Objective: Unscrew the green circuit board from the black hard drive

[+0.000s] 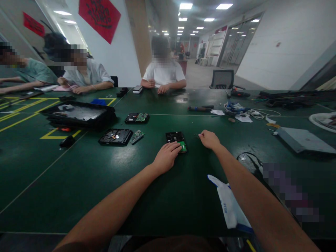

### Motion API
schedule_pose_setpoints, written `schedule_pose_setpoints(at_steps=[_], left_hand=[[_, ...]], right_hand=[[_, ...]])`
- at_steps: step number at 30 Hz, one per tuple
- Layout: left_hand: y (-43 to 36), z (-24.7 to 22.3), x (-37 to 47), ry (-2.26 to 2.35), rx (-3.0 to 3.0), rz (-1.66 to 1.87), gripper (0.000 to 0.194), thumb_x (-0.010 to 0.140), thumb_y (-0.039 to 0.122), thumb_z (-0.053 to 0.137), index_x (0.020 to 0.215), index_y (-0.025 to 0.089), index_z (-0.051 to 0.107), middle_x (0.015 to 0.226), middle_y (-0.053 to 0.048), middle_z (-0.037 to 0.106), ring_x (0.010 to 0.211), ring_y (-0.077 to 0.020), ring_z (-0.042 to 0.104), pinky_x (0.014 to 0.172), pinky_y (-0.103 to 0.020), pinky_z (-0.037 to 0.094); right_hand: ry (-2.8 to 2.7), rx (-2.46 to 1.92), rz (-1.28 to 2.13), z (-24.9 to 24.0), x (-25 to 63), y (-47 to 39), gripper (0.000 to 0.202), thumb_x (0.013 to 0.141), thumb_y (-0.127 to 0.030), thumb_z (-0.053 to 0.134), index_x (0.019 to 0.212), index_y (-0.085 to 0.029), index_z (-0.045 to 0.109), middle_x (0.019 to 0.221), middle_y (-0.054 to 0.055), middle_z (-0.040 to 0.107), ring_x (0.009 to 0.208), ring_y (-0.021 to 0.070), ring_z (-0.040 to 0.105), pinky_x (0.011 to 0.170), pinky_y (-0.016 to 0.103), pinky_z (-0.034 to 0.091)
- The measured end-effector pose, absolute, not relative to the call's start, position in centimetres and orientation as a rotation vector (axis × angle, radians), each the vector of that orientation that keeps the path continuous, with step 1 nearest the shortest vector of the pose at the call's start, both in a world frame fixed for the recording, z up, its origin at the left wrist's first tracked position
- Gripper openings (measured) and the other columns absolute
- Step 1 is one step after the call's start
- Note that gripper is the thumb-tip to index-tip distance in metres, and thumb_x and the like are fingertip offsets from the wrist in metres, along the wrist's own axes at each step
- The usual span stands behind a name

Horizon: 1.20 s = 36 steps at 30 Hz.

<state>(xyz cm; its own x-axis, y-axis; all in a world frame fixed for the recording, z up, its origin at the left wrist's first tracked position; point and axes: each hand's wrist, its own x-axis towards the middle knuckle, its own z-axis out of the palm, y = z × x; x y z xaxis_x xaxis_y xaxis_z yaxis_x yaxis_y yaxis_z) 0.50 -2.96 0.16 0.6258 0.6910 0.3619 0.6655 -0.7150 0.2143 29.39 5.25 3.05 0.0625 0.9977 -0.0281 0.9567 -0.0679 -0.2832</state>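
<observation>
A black hard drive with a green circuit board point(174, 137) lies on the dark green table in front of me. My left hand point(167, 156) rests on its near left part, fingers stretched over the board. Just right of the drive, my right hand point(208, 139) is at the table surface with its fingers pressed together, beside a few tiny screws point(195, 135). Whatever the fingertips hold is too small to make out. To the left lie an opened drive point(116, 137), a loose circuit board point(137, 136) and another drive point(137, 118).
A black tray point(78, 112) stands at the left. A white glove point(231, 206) lies under my right forearm. Toward the right are a grey metal box point(306, 140), cables point(236, 107) and a dark tool point(201, 108). Several people sit across the table.
</observation>
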Motion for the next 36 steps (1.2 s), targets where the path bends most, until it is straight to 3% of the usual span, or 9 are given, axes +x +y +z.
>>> schedule_pose_setpoints(at_steps=[6,14,20,25,29,36], left_hand=[[-2.8,0.0,0.4,1.161,2.774,0.661,0.046,0.100,0.015,0.052,0.146,0.021,0.055,0.153,-0.010,0.057,0.144,-0.0276,0.050,0.120,-0.051,0.041],[-2.8,0.0,0.4,1.152,2.764,0.666,0.047,0.099,0.014,0.052,0.145,0.022,0.056,0.153,-0.010,0.056,0.145,-0.0276,0.049,0.120,-0.052,0.041],[-2.9,0.1,0.4,1.161,2.758,0.672,0.045,0.101,0.017,0.051,0.145,0.023,0.056,0.153,-0.010,0.057,0.145,-0.0276,0.049,0.119,-0.052,0.042],[-2.9,0.2,0.4,1.166,2.766,0.646,0.045,0.100,0.016,0.052,0.145,0.022,0.056,0.153,-0.010,0.056,0.145,-0.0274,0.050,0.120,-0.051,0.041],[-2.9,0.2,0.4,1.160,2.768,0.651,0.045,0.100,0.015,0.052,0.144,0.021,0.056,0.153,-0.010,0.056,0.145,-0.0279,0.049,0.120,-0.051,0.041],[-2.9,0.2,0.4,1.159,2.766,0.661,0.046,0.099,0.015,0.051,0.145,0.022,0.056,0.153,-0.009,0.056,0.144,-0.0279,0.050,0.119,-0.052,0.041]], right_hand=[[-2.048,-2.030,0.326,2.7,29.2,6.5,0.052,0.090,-0.059,0.068,0.124,-0.020,0.067,0.115,0.010,0.074,0.105,0.0246,0.068,0.089,0.034,0.050],[-1.996,-2.050,0.352,1.9,29.8,7.6,0.029,0.090,-0.050,0.070,0.100,-0.023,0.074,0.111,0.007,0.075,0.101,0.0227,0.067,0.083,0.031,0.048],[-1.945,-2.057,0.418,1.9,30.3,8.0,0.032,0.097,-0.049,0.060,0.099,-0.022,0.077,0.103,0.007,0.077,0.093,0.0207,0.068,0.077,0.029,0.047],[-1.932,-2.036,0.460,1.9,30.5,7.8,0.026,0.095,-0.042,0.062,0.100,-0.022,0.078,0.098,0.005,0.078,0.085,0.0177,0.069,0.074,0.026,0.047],[-1.962,-2.006,0.457,1.9,30.7,7.5,0.028,0.089,-0.047,0.070,0.101,-0.023,0.078,0.104,0.004,0.077,0.091,0.0193,0.068,0.076,0.027,0.047],[-1.986,-2.022,0.405,1.7,30.6,7.7,0.018,0.087,-0.036,0.072,0.098,-0.023,0.078,0.107,0.005,0.076,0.098,0.0223,0.067,0.083,0.031,0.048]])
